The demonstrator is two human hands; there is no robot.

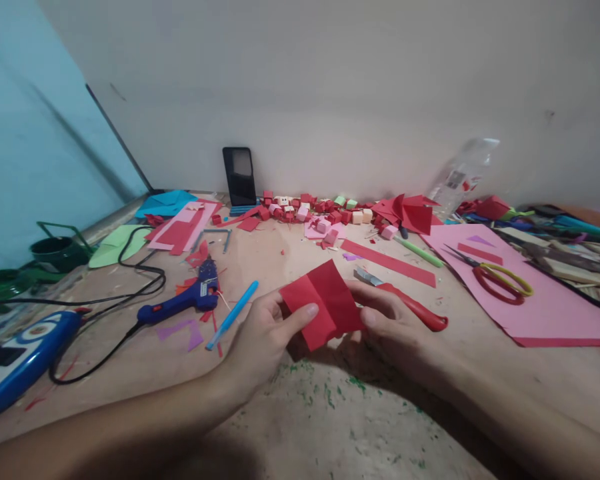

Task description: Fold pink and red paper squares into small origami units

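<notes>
Your left grip [273, 323] pinches the red paper [336, 299], thumb on top; your right grip [397, 327] holds its right corner. It sits above the bench [300, 433], near-square, long axis hard to tell, 1 corner pointing away, crease slanting from far left to near right.

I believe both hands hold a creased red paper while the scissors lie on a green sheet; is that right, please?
Not quite: the head view shows the scissors lying on a pink sheet, not a green one. The left hand and right hand do hold the creased red paper.
</notes>
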